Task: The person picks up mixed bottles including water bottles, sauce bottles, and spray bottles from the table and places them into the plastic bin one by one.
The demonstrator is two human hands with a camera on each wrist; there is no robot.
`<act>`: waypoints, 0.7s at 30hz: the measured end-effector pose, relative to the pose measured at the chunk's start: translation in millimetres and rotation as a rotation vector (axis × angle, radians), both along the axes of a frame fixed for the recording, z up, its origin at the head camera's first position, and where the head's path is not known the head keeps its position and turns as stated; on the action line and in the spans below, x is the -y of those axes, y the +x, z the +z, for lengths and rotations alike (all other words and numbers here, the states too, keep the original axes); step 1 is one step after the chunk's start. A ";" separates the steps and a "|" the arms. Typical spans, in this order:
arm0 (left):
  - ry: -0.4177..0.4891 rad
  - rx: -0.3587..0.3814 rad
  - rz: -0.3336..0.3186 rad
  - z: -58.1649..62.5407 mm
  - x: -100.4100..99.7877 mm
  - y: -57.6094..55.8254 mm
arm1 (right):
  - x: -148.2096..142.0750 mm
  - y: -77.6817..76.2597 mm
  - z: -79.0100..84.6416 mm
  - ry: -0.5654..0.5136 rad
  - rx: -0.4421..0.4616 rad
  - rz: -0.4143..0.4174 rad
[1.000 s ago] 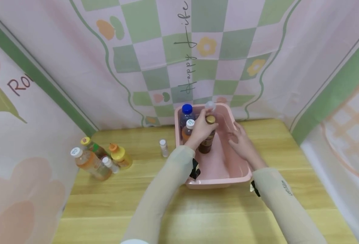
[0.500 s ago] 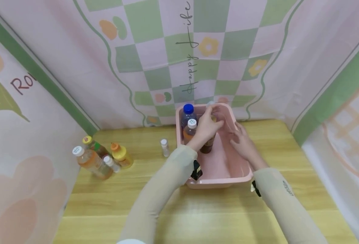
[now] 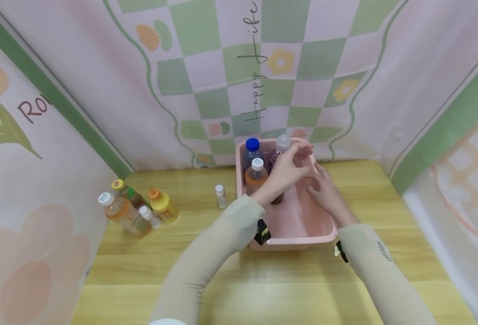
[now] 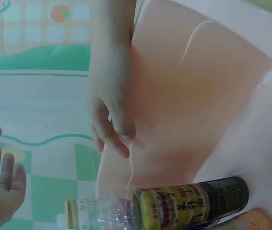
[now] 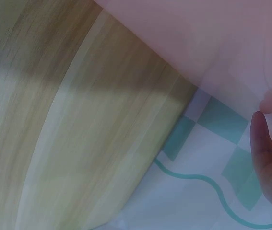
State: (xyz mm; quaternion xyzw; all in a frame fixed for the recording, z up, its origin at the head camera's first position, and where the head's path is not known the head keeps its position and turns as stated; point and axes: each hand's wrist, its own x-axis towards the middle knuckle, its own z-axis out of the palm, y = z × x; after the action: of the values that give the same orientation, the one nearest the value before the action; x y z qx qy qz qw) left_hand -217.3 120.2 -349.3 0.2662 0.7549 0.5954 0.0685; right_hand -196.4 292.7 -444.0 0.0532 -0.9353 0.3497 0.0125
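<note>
My left hand [image 3: 285, 171] hovers over the pink plastic basin [image 3: 291, 241], fingers and thumb spread apart with nothing between them. Beneath it stands a dark cooking-oil bottle [image 4: 169, 206] with a yellow label, mostly covered by the hand in the head view. Beside that are a blue-capped bottle [image 3: 252, 155], a white-capped orange bottle [image 3: 257, 176] and a clear-capped purplish bottle [image 3: 282, 144], all upright inside the basin. My right hand [image 3: 328, 196] grips the basin's right rim, thumb on the inside and fingers outside.
Left of the basin stands a small white-capped vial [image 3: 220, 196]. Further left are an orange drink bottle [image 3: 125, 216], a yellow-capped bottle [image 3: 131, 194], another vial [image 3: 150, 217] and a yellow squeeze bottle [image 3: 164, 206]. A patterned cloth [image 3: 239, 67] hangs behind the wooden table [image 3: 141, 280].
My left hand has let go of the oil bottle and moved right, uncovering the clear-capped bottle behind. The right hand stays at the rim.
</note>
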 end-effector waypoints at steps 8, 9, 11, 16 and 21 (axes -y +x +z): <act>-0.206 -0.062 -0.114 10.1 19.8 2.3 | 2.5 0.8 1.5 0.009 0.023 -0.005; -0.249 -0.086 -0.136 11.6 23.6 1.8 | 2.4 0.7 1.5 0.013 0.024 -0.005; -0.309 -0.110 -0.183 14.8 31.5 0.2 | 2.5 0.7 2.1 0.017 0.026 -0.004; -0.375 -0.083 -0.238 21.8 51.2 -6.9 | 2.3 1.0 2.8 0.014 0.025 -0.009; -0.374 -0.047 -0.191 28.9 70.2 -17.4 | 2.7 1.8 1.5 0.017 0.032 -0.012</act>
State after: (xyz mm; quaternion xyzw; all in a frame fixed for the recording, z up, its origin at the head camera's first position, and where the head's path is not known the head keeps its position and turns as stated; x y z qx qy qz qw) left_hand -234.7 50.0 -320.3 0.3328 0.8251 0.4293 0.1552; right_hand -194.6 290.0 -442.5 0.0422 -0.9385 0.3427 -0.0008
